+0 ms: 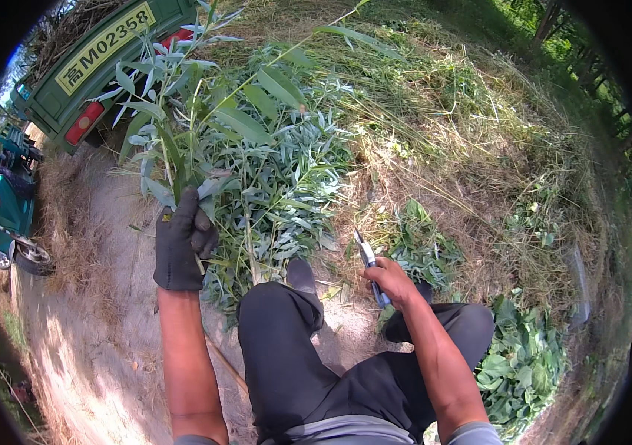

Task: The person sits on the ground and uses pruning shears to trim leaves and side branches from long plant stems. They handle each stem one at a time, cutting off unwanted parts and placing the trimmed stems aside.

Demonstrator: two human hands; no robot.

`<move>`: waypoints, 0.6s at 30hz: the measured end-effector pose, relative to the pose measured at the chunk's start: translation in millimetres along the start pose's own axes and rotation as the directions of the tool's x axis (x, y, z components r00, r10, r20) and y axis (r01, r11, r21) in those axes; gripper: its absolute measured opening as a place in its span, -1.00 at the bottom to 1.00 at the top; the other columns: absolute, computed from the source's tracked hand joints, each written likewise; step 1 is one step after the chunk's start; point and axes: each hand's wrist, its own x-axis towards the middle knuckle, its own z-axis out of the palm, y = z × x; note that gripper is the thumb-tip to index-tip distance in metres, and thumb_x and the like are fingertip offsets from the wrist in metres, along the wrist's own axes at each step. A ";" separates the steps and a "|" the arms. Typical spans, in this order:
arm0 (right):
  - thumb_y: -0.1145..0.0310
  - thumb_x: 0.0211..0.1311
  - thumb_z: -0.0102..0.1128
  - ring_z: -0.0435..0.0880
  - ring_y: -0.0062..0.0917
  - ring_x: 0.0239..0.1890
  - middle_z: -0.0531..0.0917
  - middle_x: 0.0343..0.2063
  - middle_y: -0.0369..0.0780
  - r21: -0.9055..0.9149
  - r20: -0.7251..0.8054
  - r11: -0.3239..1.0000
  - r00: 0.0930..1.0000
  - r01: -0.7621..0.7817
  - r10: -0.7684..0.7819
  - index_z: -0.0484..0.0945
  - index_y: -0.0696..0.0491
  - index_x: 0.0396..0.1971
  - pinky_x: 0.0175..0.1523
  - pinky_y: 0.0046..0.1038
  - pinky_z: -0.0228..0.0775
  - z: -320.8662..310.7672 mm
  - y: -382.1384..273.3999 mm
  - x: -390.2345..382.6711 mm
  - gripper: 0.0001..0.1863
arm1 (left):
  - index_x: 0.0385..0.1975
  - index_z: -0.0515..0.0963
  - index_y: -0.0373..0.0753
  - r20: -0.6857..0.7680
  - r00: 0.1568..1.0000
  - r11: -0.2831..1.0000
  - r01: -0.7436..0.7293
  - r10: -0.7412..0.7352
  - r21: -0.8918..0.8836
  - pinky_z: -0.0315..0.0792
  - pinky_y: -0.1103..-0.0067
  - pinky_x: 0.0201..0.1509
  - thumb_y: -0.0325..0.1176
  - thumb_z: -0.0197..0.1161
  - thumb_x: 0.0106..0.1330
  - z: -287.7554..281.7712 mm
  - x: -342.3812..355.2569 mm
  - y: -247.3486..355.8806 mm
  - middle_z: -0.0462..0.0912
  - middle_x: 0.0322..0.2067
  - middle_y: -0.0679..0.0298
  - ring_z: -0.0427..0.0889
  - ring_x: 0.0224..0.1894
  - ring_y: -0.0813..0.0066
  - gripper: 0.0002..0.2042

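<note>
My left hand (184, 241), in a dark glove, is closed around the lower stems of a leafy branch (171, 141). The branch stands upright above the fist, its long narrow leaves spreading up and to the right. Bare and lower down, my right hand (390, 282) grips a pair of pruning shears (369, 259), blades pointing up and away from me. The shears are apart from any stem. Between and beyond my hands lies a large heap of cut leafy branches (279, 178). A small pile of leaves (423, 248) rests just right of the shears.
A green truck (101, 67) stands at the far left with twigs in its bed. Below it is a teal three-wheeler or scooter (12, 204). Broad green leaves (523, 363) are heaped by my right knee. Dry cut grass (471, 141) covers the ground at right.
</note>
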 end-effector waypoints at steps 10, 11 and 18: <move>0.13 -0.02 0.37 0.59 -0.41 -0.41 0.64 -0.45 -0.10 -0.156 -0.042 0.968 0.980 -0.197 0.192 0.59 0.29 -0.34 -0.23 -0.33 0.41 10.4 90.5 21.3 -0.53 | -0.24 0.52 -0.26 0.089 0.993 0.956 0.101 -0.080 -0.275 0.27 0.61 -0.71 -0.32 0.20 0.41 104.4 11.8 -53.7 0.54 -0.59 0.31 0.35 -0.76 0.64 -0.86; 0.12 -0.03 0.37 0.61 -0.38 -0.38 0.65 -0.42 -0.08 -0.199 -0.042 0.960 0.981 -0.196 0.191 0.59 0.29 -0.34 -0.21 -0.32 0.42 12.0 92.8 23.0 -0.52 | -0.24 0.52 -0.28 0.054 0.994 0.952 0.104 -0.092 -0.289 0.33 0.60 -0.70 -0.35 0.21 0.41 110.6 12.2 -57.2 0.56 -0.58 0.29 0.39 -0.75 0.62 -0.87; 0.00 -0.10 0.42 0.69 -0.14 -0.10 0.68 -0.20 0.12 -0.417 -0.040 0.875 0.967 -0.244 0.250 0.59 0.37 -0.20 0.00 -0.26 0.49 4.1 150.7 51.7 -0.32 | -0.31 0.53 -0.25 0.122 0.977 0.978 0.188 -0.176 -0.091 0.37 0.58 -0.65 -0.33 0.24 0.40 104.8 16.2 -95.8 0.57 -0.53 0.31 0.38 -0.70 0.66 -0.87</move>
